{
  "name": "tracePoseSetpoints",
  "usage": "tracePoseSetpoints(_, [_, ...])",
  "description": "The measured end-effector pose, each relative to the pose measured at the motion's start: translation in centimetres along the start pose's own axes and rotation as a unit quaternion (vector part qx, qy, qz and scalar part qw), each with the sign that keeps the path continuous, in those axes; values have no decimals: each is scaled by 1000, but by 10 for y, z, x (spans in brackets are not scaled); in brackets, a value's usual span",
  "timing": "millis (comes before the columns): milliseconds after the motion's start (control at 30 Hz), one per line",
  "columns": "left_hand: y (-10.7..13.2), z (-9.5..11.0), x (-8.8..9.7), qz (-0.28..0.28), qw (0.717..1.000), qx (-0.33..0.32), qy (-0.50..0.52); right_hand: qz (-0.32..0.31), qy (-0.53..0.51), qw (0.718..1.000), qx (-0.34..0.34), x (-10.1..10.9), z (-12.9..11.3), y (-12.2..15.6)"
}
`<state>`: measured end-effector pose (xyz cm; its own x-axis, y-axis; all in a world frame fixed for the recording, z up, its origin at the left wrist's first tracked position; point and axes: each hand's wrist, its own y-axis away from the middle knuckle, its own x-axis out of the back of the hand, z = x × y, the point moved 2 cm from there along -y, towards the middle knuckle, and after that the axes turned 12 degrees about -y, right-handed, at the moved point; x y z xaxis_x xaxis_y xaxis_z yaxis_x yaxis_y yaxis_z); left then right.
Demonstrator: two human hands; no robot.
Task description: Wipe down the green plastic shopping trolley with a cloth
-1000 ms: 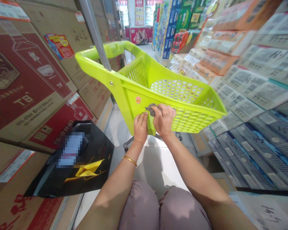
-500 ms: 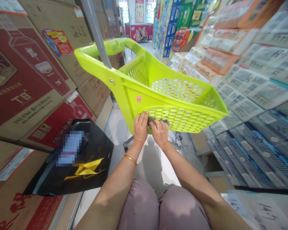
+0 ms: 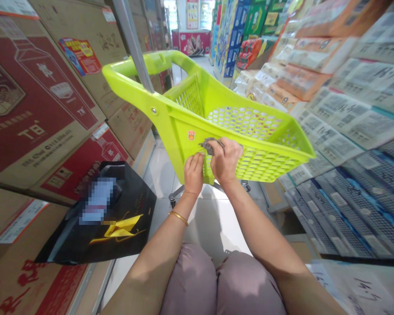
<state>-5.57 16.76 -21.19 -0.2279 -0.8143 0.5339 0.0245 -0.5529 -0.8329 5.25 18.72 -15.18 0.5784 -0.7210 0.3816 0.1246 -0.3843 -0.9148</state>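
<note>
A lime-green plastic shopping cart [image 3: 179,131] stands side-on before me, with a small orange-and-red sticker [image 3: 191,135] on its side wall. Bunched in my right hand [image 3: 226,158] is a dark grey crumpled cloth [image 3: 209,146], pressed against the wall just above the lattice holes. Lower and to the left, my left hand [image 3: 194,172] has its fingers curled at the lattice's left end and grips the cart there. Its fingertips are partly hidden at the wall.
At left, a black bag [image 3: 131,197] with a yellow ribbon leans by stacked cartons [image 3: 36,100]. Packaged paper goods [image 3: 344,118] are piled along the right. A grey metal pole [image 3: 133,43] rises past the cart handle. The tiled aisle runs away behind it.
My right hand has moved up and slightly right along the cart's side, taking the cloth with it, away from my left hand. The left hand stays in nearly the same place.
</note>
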Motion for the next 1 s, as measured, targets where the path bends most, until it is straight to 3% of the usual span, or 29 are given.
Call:
tracePoseSetpoints(100, [1, -1, -1, -6, 1000, 3, 6, -5, -4, 1000, 11, -2, 1, 4])
tracePoseSetpoints(300, [0, -3, -1, -21, 999, 8, 40, -42, -15, 998, 46, -12, 6, 57])
tracePoseSetpoints(433, [-1, -1, 3, -22, 999, 4, 29, -87, -11, 995, 45, -15, 6, 74])
tracePoseSetpoints(600, [-2, -1, 4, -22, 1000, 0, 14, -67, 8, 995, 69, -14, 3, 80])
tracePoseSetpoints(800, [-2, -1, 3, -10, 999, 2, 31, -88, -5, 991, 102, -11, 4, 89])
tracePoseSetpoints(1000, [-1, -1, 3, -17, 999, 9, 43, -21, -3, 998, 67, -1, 3, 57])
